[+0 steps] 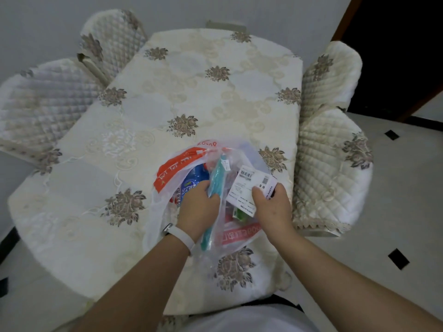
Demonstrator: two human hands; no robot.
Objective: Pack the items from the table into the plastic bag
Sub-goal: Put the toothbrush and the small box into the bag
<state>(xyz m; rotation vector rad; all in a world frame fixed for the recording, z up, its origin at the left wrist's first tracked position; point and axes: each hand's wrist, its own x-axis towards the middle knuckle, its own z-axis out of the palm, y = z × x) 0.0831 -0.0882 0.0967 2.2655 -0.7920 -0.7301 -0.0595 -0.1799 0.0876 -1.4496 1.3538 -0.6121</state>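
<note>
Lower centre: my left hand [199, 207] grips a teal packet [217, 178] and my right hand [271, 209] grips a white labelled box [249, 185], both at the plastic bag [165, 171] mouth. Packing looks nearly finished.

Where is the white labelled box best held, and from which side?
At its near end, from the person's right: thumb on the flat labelled face, fingers underneath, as the right hand does. The white box is broad and flat, and its far end is then likely free to slide into the plastic bag.
</note>
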